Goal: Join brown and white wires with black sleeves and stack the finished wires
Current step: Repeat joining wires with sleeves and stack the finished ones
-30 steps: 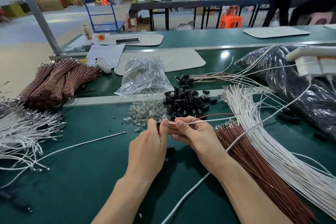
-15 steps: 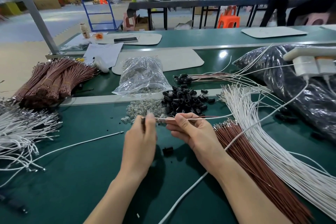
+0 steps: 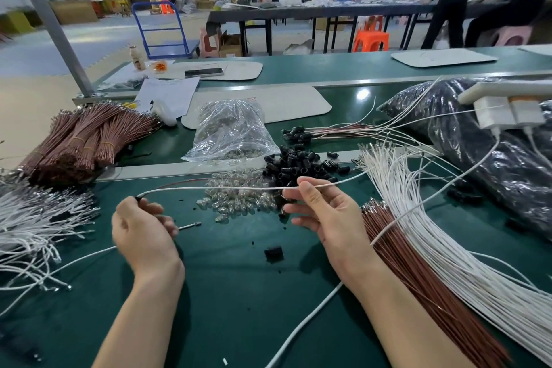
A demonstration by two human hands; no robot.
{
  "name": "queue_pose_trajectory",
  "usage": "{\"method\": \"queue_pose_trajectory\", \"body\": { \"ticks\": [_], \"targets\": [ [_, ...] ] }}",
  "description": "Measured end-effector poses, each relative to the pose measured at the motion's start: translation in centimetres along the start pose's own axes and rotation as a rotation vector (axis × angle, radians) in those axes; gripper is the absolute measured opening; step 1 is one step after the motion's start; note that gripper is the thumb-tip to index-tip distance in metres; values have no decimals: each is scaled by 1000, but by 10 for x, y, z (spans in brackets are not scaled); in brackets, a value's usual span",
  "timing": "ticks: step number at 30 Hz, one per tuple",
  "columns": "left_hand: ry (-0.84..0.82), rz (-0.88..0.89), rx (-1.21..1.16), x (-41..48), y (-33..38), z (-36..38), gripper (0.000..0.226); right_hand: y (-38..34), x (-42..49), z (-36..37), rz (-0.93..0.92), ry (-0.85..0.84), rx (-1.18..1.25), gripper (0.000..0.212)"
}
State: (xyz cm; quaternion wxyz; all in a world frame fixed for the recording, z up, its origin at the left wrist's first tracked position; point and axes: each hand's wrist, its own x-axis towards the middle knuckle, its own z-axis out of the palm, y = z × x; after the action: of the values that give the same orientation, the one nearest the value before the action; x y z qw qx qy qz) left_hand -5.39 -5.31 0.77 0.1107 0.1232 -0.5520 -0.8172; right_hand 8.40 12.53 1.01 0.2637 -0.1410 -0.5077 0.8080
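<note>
Spreads the left hand [image 3: 143,230] well out to the left of the black sleeve pile [image 3: 298,163], apart from the right hand [image 3: 325,212], after a near-touching hold just in front of that pile half a second ago. Pinches, in the left grip, the sleeved end [image 3: 138,197] of the joined pair between thumb and curled fingers. Nips, in the right grip, the white wire [image 3: 224,188] between thumb and forefinger just in front of the pile, other fingers loose and spread. Holds that wire taut in the air above the clear bulbs [image 3: 239,202] beside the pile, the brown wire [image 3: 185,181] arching thinly alongside. Has yet to reach the finished wires [image 3: 301,131] stacked just behind the pile. Risks, on this reading, a sleeve tugged off its joint under further pull. Risks also a sagging span sweeping bulbs or sleeves across the worktop [image 3: 239,293]. Could snag the trailing end in the loose white wires [image 3: 448,233] to the right of the pile.
</note>
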Motion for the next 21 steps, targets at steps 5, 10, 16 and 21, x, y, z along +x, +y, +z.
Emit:
{"method": "queue_pose_trajectory", "body": {
  "ticks": [5, 10, 16, 21],
  "targets": [
    [38, 12, -27, 5, 2, -2, 18, -12, 2, -10, -87, 139, -21, 28],
    [-243, 205, 81, -5, 1, -2, 9, -29, 6, -25, -162, 272, 55, 23],
    [-720, 680, 709, -11, -2, -3, 20, -80, 29, -63, -241, 465, -12, 18],
    [-806, 1075, 917, -9, 11, 32, 18, -116, 44, -94, -295, 468, -96, 20]
  ]
}}
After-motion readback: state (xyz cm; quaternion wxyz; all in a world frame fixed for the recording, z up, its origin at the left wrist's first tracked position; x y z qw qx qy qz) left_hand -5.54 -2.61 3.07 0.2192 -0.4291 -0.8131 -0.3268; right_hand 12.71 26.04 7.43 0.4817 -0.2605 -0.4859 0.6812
